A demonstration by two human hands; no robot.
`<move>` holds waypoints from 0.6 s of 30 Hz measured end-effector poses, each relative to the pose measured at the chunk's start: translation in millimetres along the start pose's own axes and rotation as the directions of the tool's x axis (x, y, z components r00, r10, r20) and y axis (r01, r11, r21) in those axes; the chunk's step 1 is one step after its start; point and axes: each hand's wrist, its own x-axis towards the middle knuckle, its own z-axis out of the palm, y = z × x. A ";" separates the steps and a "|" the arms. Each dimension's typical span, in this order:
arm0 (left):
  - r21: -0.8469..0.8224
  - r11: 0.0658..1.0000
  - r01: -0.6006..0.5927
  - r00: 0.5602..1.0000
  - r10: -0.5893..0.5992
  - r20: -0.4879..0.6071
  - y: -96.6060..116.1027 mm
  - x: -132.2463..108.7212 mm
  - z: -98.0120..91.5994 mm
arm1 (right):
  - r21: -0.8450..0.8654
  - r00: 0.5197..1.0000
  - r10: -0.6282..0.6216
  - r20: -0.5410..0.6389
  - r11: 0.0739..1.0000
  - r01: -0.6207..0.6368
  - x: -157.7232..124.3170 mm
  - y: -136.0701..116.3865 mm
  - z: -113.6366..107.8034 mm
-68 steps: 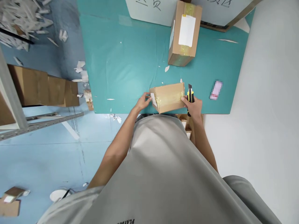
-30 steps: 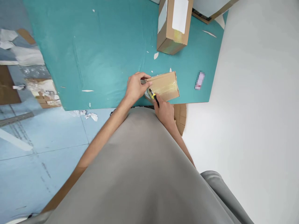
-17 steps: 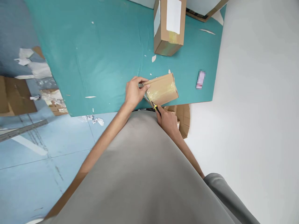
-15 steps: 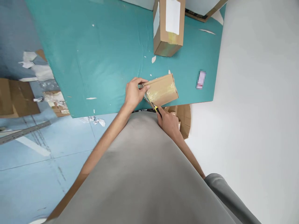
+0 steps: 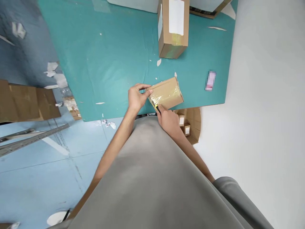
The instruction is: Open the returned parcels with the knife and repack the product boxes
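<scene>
Our cutter (image 5: 157, 108) having moved leftward, our right grip (image 5: 168, 120) is clasping it mid-frame, our left grip (image 5: 136, 99) pinching the still-taped box (image 5: 167, 91).

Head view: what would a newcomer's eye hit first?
Probably the small brown cardboard box at the near edge of the teal-green table, held at its left end by the left hand. Then the black-and-yellow cutter in the right hand, at that end. Farther back sits a larger brown cardboard box with a white label.
</scene>
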 end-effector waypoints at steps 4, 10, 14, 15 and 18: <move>-0.035 0.999 0.010 1.000 -0.011 -0.010 -0.7 -6.2 2.8 | -0.041 0.997 -0.008 0.082 0.999 0.012 -14.7 6.2 0.7; -0.026 1.000 -0.009 0.999 0.008 -0.036 -1.7 0.0 2.6 | 0.085 0.997 -0.035 -0.068 0.996 0.040 -27.6 37.5 -12.3; 0.046 0.997 -0.054 0.998 0.055 -0.038 9.3 9.4 4.9 | 0.304 0.901 0.227 -0.369 0.946 -0.114 -6.5 80.8 -11.6; 0.086 0.993 -0.086 0.995 0.089 -0.036 15.4 10.1 6.8 | 0.352 0.883 0.271 -0.384 0.927 -0.132 0.3 90.4 -10.3; 0.237 0.942 -0.239 0.970 0.243 0.013 38.7 5.9 20.0 | 0.439 0.893 0.294 -0.340 0.890 -0.125 14.5 109.0 -6.0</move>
